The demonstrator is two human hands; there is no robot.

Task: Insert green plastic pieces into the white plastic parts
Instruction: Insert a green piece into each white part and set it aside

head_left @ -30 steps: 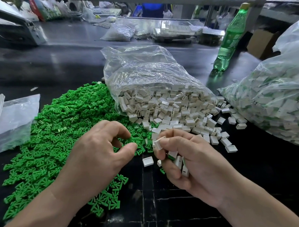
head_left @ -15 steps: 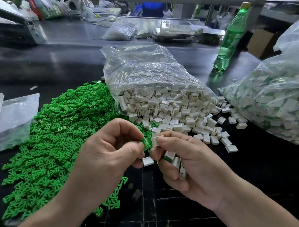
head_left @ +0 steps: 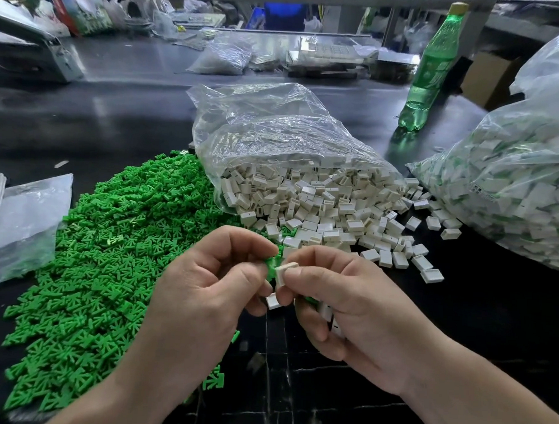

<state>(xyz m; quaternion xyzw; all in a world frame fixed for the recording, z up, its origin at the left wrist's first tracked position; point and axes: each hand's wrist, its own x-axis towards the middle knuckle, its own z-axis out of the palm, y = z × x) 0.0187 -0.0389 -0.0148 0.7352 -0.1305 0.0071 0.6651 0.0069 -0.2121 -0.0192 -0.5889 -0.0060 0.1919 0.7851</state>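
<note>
Green meeting white at the fingertips, just above the dark bench (head_left: 295,398). Pinched between thumb and forefinger of the left hand (head_left: 204,292): one green piece (head_left: 271,265), mostly hidden, with only a corner on show. Pinched likewise in the right hand (head_left: 347,307): one white part (head_left: 286,269), touching the green piece on its right side. Tucked lower in that same right hand, against the curled fingers: several spare white parts (head_left: 326,311), with a glimpse of green among them.

Judged from this: mid-insertion, with the green piece directly left of the white part and the line of entry running left to right, from one hand toward the other. Impossible to say how deep, or whether seated. Both hands equally near. Probably a short push of the left toward the right, white part braced, and little room for skew with so small an opening.

For the following pair: green heap (head_left: 109,268) spread on the bench to the left, beside and beyond the left hand. White heap (head_left: 335,214) spilling from a clear bag (head_left: 275,131) just beyond both hands, nearer the right. Farther right, a second bag (head_left: 513,190) full of white parts with green showing through, likely finished work.
</note>
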